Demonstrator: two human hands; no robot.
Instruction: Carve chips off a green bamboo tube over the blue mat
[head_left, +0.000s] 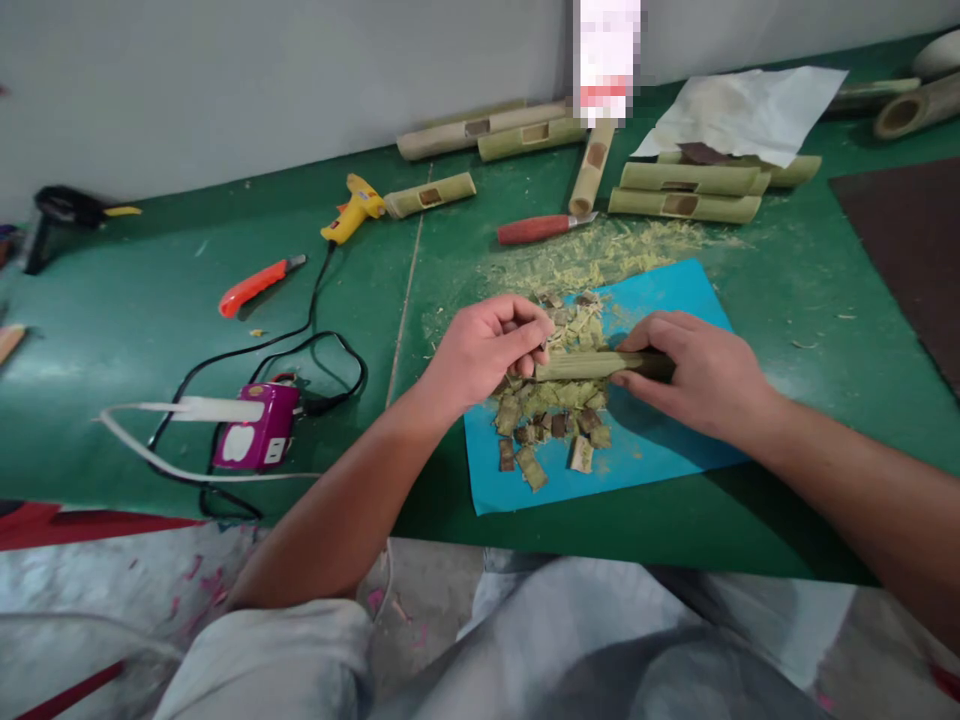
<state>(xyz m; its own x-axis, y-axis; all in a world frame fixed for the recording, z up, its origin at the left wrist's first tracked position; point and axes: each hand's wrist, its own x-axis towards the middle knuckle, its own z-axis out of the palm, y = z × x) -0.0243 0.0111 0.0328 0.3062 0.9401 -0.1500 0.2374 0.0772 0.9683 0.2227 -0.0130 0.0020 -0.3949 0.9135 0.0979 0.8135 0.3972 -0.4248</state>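
A bamboo tube [577, 366] lies crosswise above a blue sheet [675, 440]. My right hand [694, 370] grips the tube's right end, thumb in front and fingers behind. At the tube's left end, my left hand [499, 345] has its fingers pinched together; what is between the fingertips is too small to make out. Bamboo chips [531, 467] and shavings are heaped on the sheet under and around the tube. Beyond the sheet, a red-handled knife [534, 230] rests on the green table [360, 270] among fine shavings.
Cut bamboo tubes [690, 205] lie at the back, some under a white paper [742, 105]. To the left are a yellow glue gun [352, 210], an orange cutter [255, 288] and a purple power block [255, 430] with looping cables. A dark sheet [911, 250] is far right.
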